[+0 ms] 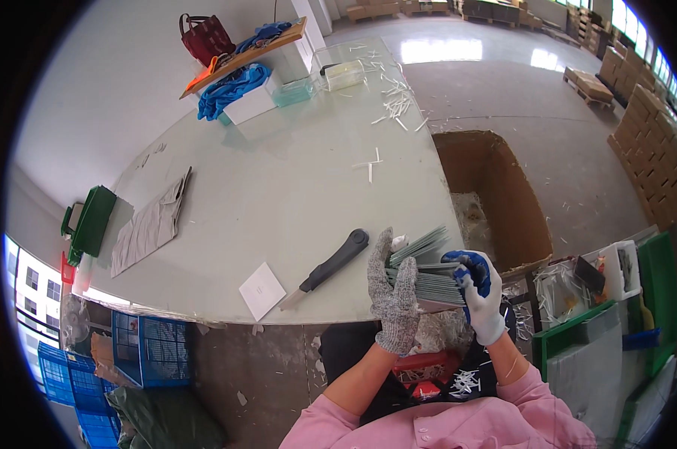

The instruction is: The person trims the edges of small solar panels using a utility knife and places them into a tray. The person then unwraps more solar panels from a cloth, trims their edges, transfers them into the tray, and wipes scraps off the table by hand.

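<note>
My left hand (395, 299), in a grey knit glove, grips the left side of a stack of thin grey-green sheets (431, 283) over the table's front edge. On the stack's right end, my right hand (483, 295) has its fingers bent round the edges; its glove is white with blue-coated fingers. Some sheets fan out at an angle toward the far side, while the nearer ones lie close together. Left of my hands, a utility knife (327, 267) with a dark grey handle lies on the table. Beside its blade rests a square white card (263, 290).
The pale table (279, 179) has white strips (398, 101) scattered at its far right. A large open cardboard box (518, 202) stands against its right side. Folded grey cloth (153, 223) and a green case (93, 221) sit at left; blue crates (150, 348) are below.
</note>
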Motion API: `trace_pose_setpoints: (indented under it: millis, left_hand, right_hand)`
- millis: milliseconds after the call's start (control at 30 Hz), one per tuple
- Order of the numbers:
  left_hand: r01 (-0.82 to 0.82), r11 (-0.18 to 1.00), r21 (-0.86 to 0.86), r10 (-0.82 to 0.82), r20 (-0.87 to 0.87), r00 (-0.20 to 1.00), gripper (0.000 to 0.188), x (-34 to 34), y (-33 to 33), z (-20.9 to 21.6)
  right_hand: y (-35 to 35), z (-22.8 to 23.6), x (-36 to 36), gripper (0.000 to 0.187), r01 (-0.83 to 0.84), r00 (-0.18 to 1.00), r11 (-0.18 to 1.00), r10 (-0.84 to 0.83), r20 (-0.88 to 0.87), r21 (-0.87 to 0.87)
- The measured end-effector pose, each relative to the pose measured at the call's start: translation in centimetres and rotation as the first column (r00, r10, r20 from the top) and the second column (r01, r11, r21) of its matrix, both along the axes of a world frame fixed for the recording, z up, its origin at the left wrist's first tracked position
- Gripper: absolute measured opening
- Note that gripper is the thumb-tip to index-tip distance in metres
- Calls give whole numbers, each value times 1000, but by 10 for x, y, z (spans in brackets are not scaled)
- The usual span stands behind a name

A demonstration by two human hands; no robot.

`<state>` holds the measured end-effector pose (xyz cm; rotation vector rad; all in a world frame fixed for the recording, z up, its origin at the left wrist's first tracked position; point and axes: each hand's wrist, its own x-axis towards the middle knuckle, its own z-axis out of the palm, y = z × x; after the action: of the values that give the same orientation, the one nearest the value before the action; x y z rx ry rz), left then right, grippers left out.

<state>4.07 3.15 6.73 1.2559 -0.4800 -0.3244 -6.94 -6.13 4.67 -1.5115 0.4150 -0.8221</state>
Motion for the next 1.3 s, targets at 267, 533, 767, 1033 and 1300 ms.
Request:
trace_pose_setpoints:
  millis: [267,533,767,1033,1300]
  left_hand:
    - [-7,1000,15,6,29,1000,50,2,-1,-5]
    - [-33,999,24,31,77,997,52,3,0,-5]
    - [-8,999,41,7,28,1000,51,2,0,-5]
    - [-22,997,72,17,75,997,51,1,1,1]
    - [-9,1000,26,8,68,998,50,3,0,-9]
  right_hand:
    - [1,-4,5,61,-43,995,996,35,97,74]
    - [-4,6,2,68,-173,985,974,167,51,145]
    - [-8,10,1,57,-191,981,967,181,74,166]
    - [-2,4,-3,40,15,998,1000,-17,-68,-21]
    - [8,19,7,50,14,997,989,-25,73,147]
